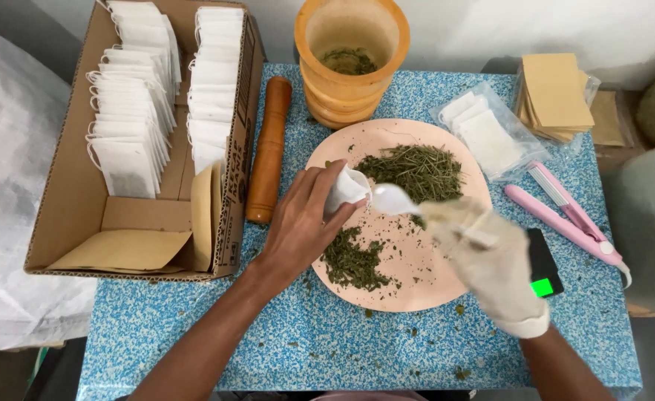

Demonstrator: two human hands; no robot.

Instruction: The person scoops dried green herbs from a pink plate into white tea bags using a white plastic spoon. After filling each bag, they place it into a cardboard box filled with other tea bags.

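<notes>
Left hand [301, 223] grasping small white bag [344, 191] over pink plate [446, 286], gloved right hand [490, 260] gripping white spoon [394, 199] at its mouth

Blue speckled table [327, 341], pale wall [490, 30] behind, white woven sheeting [8, 186] at left, soft even light

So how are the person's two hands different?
The left hand is bare; the right hand wears a whitish glove. The left hand holds a small white bag; the right hand holds a white spoon. Both are over the pink plate of dried herbs.
</notes>
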